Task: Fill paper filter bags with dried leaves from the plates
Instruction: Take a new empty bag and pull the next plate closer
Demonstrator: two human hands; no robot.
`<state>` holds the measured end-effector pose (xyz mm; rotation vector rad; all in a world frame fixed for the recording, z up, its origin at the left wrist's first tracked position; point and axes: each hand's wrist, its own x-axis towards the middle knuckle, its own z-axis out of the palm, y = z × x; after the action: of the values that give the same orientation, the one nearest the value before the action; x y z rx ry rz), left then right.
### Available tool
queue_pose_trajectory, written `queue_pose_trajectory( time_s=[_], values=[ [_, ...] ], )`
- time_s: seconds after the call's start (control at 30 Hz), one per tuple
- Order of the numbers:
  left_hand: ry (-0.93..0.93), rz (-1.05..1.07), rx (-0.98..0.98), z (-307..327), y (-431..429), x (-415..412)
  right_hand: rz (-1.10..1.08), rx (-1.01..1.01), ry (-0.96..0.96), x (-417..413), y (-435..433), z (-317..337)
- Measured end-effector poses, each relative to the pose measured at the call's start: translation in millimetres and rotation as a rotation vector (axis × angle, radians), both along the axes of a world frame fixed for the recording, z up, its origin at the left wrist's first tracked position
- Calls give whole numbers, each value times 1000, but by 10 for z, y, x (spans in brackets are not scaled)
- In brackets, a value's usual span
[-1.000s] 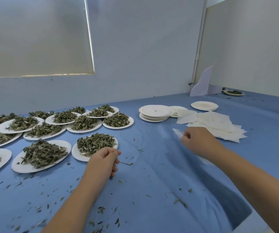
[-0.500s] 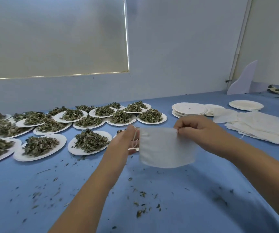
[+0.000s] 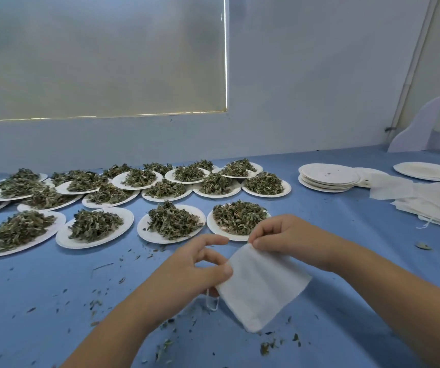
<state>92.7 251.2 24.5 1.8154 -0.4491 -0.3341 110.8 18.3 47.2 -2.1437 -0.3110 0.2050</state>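
No text, label, brand, number or sign can be read on the filter bag (image 3: pixel 264 288), plates (image 3: pixel 141 227), tabletop (image 3: pixel 54 288) or wall (image 3: pixel 306 75).

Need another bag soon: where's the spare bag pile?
Head view: the spare bag pile lies at far right on the blue table, just right of the stack of empty plates.

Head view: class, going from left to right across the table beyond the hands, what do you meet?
plates heaped with dried leaves → stack of empty plates → pile of empty filter bags
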Motion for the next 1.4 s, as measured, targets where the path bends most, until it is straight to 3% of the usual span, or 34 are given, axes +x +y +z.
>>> queue_pose_trajectory(
  time_s=[0.13,0.23,0.3,0.37,0.5,0.67,0.77,1.13,1.27,1.4],
  values=[
    [-87,69,151,-54,11,-23,-2,-88,35,135,22,-24],
    [-148,62,238,-48,61,-35,-267,12,-10,360,-188,-54],
    [-94,-4,268,-24,113,-26,-495,68,45,545,-395,-119],
    [-30,-84,304,3,171,-6,-607,-18,155,708,-533,-179],
    [-46,-230,349,3,197,-4,-628,-267,277,979,-523,-208],
    [-167,-316,458,-17,183,-23,-599,-362,503,1201,-385,-67],
    [-231,-320,502,-19,172,-28,-617,-365,537,1292,-383,-37],
    [-395,-148,427,-93,87,-45,-619,-375,547,1338,-291,-70],
    [-324,-65,323,-47,103,-54,-604,-345,528,1318,-262,-52],
    [-142,38,157,14,156,-37,-613,-191,485,1229,-231,-43]
  ],
)
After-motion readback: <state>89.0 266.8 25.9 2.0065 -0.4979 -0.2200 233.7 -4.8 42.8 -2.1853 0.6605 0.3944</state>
